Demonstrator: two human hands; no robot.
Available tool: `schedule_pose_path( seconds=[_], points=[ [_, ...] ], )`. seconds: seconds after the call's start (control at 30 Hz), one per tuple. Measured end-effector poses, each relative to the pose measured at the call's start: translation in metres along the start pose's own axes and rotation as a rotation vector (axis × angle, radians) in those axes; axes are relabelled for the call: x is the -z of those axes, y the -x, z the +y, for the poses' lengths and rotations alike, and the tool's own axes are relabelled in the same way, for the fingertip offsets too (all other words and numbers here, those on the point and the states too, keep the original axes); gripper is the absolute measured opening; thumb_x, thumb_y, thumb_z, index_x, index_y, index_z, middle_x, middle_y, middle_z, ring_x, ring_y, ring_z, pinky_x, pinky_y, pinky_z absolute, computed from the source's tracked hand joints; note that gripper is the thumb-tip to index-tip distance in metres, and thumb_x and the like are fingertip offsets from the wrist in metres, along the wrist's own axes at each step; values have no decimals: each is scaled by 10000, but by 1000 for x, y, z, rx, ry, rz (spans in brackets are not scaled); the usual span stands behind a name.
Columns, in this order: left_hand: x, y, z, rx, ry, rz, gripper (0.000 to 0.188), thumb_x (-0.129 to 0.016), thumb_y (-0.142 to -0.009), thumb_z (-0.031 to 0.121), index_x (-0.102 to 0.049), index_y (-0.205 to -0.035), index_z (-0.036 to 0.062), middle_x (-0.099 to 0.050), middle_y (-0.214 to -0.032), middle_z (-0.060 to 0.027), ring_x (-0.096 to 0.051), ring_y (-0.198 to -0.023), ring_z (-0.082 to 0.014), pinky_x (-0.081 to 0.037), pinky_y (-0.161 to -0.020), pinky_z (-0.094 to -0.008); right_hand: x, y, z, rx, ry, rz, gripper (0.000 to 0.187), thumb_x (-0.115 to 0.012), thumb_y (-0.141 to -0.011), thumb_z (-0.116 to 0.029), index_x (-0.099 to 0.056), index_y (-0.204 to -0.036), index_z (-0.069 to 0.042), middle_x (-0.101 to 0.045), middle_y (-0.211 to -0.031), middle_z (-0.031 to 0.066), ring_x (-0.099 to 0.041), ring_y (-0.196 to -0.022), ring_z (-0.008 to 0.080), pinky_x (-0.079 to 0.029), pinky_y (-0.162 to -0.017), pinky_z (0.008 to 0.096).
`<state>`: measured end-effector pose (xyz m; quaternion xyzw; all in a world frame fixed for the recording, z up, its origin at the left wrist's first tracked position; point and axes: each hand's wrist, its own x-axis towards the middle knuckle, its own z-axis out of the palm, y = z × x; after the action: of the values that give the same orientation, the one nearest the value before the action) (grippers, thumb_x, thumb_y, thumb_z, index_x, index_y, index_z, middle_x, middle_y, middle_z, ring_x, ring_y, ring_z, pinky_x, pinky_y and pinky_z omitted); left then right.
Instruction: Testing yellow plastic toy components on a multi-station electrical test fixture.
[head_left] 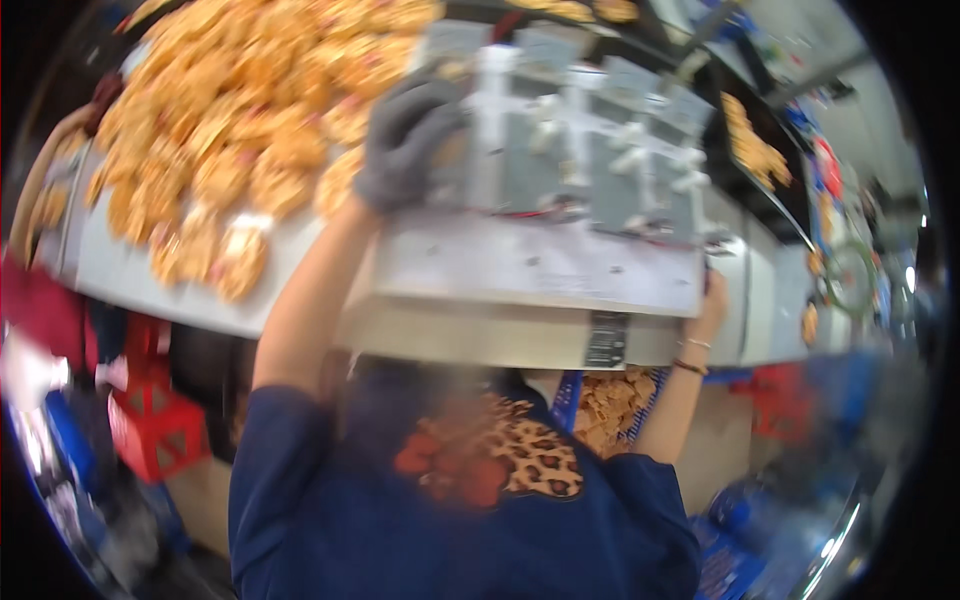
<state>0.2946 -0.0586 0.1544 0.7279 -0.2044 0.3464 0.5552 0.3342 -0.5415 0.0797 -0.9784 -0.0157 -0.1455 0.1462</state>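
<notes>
My left hand (403, 140), in a grey glove, is at the left end of a grey-and-white metal device (540, 150) with several slots. Its fingers look curled, and blur hides what they hold, if anything. A tan bit shows beside the fingers. White knobs and silver fittings sit along the device, above a pale front panel (540, 262). At the right end of that panel is my right hand (712, 300), with its fingers mostly hidden. A large heap of flat, orange-yellow pieces (240, 110), probably food, lies left of the device, close to my left hand.
A black tray (785, 205) with similar pieces stands at the right. Below the table edge is a blue basket (567, 400) of brown pieces. Red plastic stools (155, 425) stand lower left. Another person's arm (45, 170) reaches in from the left.
</notes>
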Motion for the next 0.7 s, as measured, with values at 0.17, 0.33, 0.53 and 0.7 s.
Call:
schedule_pose_path(
  seconds=[0.17, 0.33, 0.53, 0.7],
  points=[
    [33, 44, 46, -50, -454, 74, 195, -665, -722, 51, -645, -916, 44, -638, -1006, -97, -567, -1070, -285, -394, -993, -417, 9, 20, 8, 181, 118, 56, 342, -584, -818, -128, -557, -1136, -6, -561, -1067, 202, -509, -1037, 382, -404, -926, 396],
    [103, 119, 87, 178, -1141, 252, 330, -671, -775, 142, -618, -1093, 68, -609, -1156, -102, -472, -1221, -322, -294, -1061, -478, 31, 40, 5, 163, -82, 67, 403, -605, -819, -108, -542, -1201, 3, -546, -1180, 163, -517, -1063, 346, -403, -940, 400],
    [117, 195, 98, 528, -1715, -8, 513, -681, -761, 344, -557, -1212, 133, -544, -1259, -85, -401, -1269, -327, -82, -1112, -517, 55, 64, -64, -173, -384, 646, 245, -550, -864, -48, -589, -1100, 8, -569, -1129, 111, -526, -977, 207, -450, -799, 302],
    [116, 208, 110, 483, -1180, -24, 599, -745, -662, 196, -544, -1217, 96, -550, -1169, -99, -461, -1158, -348, -362, -1002, -475, 42, 76, -165, 300, -779, 517, 182, -575, -793, -28, -579, -966, 26, -553, -992, 110, -509, -904, 193, -440, -739, 299]
  ],
)
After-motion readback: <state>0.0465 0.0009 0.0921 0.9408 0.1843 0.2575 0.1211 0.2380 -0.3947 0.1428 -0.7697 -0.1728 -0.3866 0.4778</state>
